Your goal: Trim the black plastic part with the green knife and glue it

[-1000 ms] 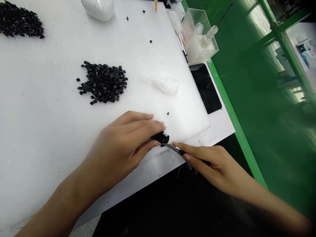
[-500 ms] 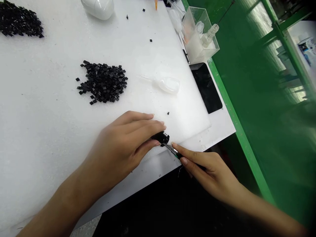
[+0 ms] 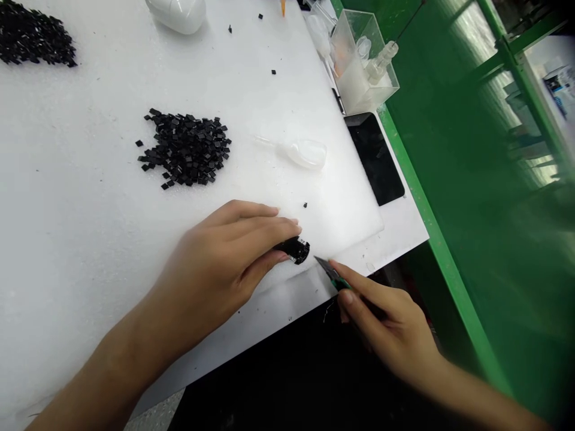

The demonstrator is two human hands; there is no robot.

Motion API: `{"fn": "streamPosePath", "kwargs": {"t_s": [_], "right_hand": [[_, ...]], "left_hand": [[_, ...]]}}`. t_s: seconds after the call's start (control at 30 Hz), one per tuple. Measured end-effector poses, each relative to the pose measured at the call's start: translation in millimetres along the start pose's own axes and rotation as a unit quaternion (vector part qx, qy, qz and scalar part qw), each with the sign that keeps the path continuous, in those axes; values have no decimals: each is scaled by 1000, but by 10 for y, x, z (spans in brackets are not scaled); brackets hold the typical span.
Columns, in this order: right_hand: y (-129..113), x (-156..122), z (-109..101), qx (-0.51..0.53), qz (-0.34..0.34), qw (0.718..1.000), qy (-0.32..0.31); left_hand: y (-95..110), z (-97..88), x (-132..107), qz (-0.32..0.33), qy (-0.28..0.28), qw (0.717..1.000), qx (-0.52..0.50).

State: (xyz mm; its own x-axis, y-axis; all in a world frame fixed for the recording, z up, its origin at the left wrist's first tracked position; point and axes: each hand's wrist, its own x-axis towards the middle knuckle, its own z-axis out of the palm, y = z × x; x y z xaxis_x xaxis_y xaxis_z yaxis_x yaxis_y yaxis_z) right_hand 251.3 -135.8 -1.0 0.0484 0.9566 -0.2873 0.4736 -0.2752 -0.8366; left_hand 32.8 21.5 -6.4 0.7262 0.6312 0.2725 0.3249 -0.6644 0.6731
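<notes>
My left hand (image 3: 229, 257) rests on the white foam sheet (image 3: 90, 209) near its front edge, fingers closed round a small black round part (image 3: 296, 248). My right hand (image 3: 386, 326) is just off the table's front corner and pinches a thin tool with a dark blade tip and green handle (image 3: 330, 272). The tool's tip points at the black part and stands a little apart from it. A heap of small black square pieces (image 3: 186, 148) lies beyond my left hand.
A second black heap (image 3: 33, 39) lies far left. A clear dropper (image 3: 303, 152) lies on the foam. A clear box of small bottles (image 3: 363, 63) and a black pad (image 3: 375, 158) sit by the green table edge (image 3: 426, 209). A white rounded object (image 3: 177, 13) is at the back.
My right hand has drawn back toward the lower right, and the tool's tip has come away from the black part. My left hand has stayed put.
</notes>
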Motion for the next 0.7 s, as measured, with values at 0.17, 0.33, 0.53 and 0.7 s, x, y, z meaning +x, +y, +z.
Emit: {"fn": "streamPosePath", "kwargs": {"t_s": [0.17,0.33,0.53,0.7], "right_hand": [[-10,-13,17,-208,-136,968,34],[-52,-26,-4,-302,-133,944,21],[-52,-23,-10,-310,-131,941,24],[-71,-37,-48,-343,-135,929,27]], "left_hand": [[11,24,-5,-1,0,1000,-1],[24,19,-3,20,-3,1000,18],[50,18,-8,33,-5,999,36],[79,47,-11,53,-4,995,79]]}}
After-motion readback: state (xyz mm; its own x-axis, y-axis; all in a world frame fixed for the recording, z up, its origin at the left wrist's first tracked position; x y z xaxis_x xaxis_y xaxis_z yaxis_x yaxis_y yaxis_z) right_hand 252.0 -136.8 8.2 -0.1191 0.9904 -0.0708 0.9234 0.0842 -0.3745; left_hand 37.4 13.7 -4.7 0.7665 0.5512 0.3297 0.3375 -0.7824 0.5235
